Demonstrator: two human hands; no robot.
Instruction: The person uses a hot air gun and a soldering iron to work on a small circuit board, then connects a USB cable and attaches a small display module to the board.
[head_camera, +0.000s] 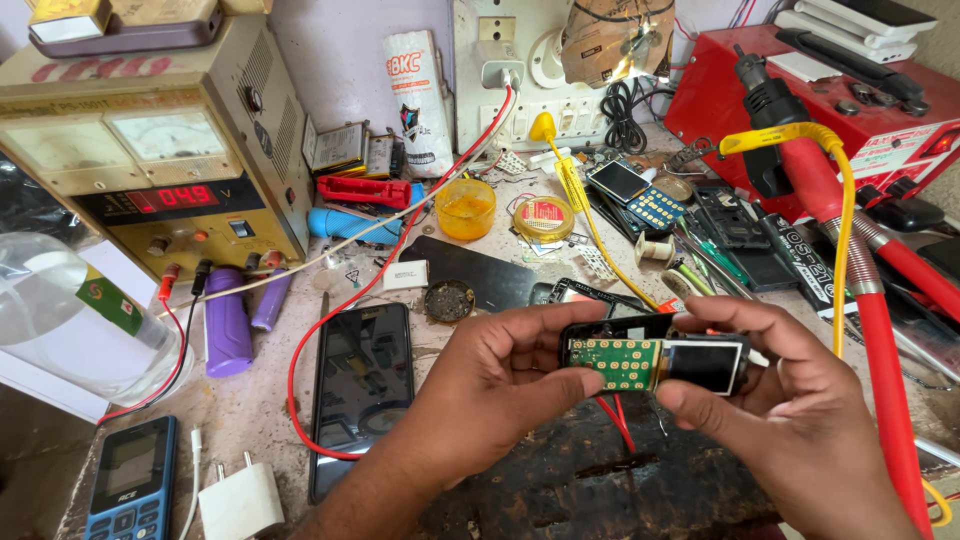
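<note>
Both my hands hold a small opened keypad phone (655, 360) above the dark worn bench front. Its green circuit board with gold key contacts faces me on the left, its small dark screen on the right. My left hand (490, 385) pinches the board end between thumb and fingers. My right hand (790, 410) grips the screen end, thumb below and fingers above. Thin red wires (615, 418) hang from the phone's underside.
A black smartphone (360, 385) lies to the left, ringed by a red lead. A power supply (150, 150) with a red display stands at the back left. A red hot-air station (850, 100) and its red hose (880, 340) fill the right. Purple lighters, flux pots, and phone parts litter the bench.
</note>
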